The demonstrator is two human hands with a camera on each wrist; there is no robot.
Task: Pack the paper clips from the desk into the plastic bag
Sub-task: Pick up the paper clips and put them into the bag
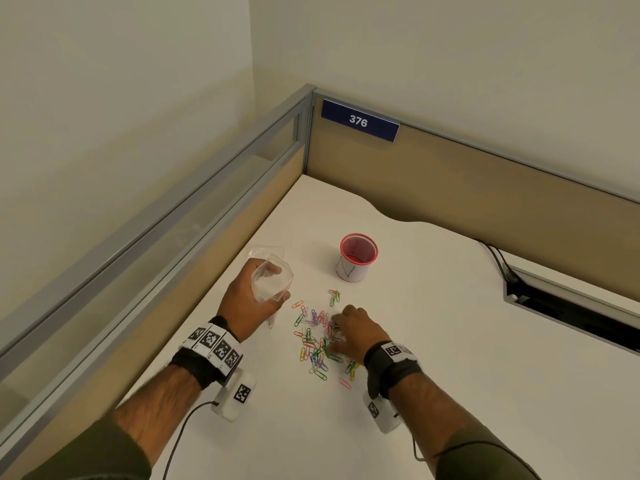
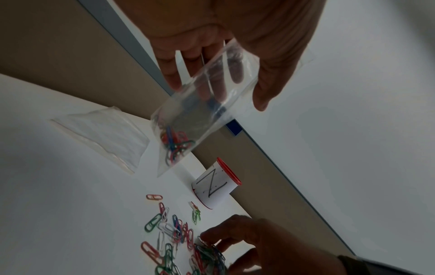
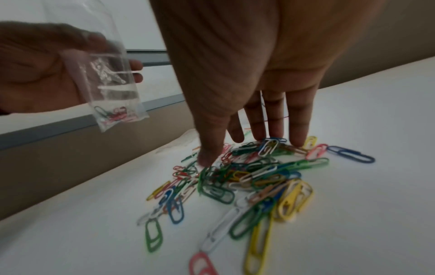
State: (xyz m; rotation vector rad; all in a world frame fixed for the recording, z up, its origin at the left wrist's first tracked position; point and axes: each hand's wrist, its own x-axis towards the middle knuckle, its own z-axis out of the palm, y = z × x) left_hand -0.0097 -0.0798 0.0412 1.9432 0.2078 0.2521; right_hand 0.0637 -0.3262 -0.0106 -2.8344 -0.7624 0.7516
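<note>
While the left hand (image 1: 247,299) grips a small clear plastic bag (image 2: 200,111) up off the desk (image 1: 450,358), thumb on one face and fingers on the other near its mouth, the right hand (image 1: 353,330) is down on the pile of coloured paper clips (image 3: 254,178), its fingers (image 3: 297,119) fairly straight with the tips touching the clips and the thumb set at the pile's near edge, seemingly about to gather a pinch; nothing is lifted yet. A few clips already sit in the bag's lower corner, so the packing has begun, but most of the pile lies on the desk between the two hands, with a few strays around it. Beyond the clips stands a red-rimmed cup (image 1: 356,258) wrapped in white paper, and a flat clear sheet or second bag (image 2: 101,134) lies on the desk just behind the held one. The main risk, as I judge it, is at the bag's mouth: it is narrow and limp, and if the left fingers let it close, a handful of tangled clips could catch on the rim and spill back. Sweeping hard could also scatter loose clips toward the desk's edge.
</note>
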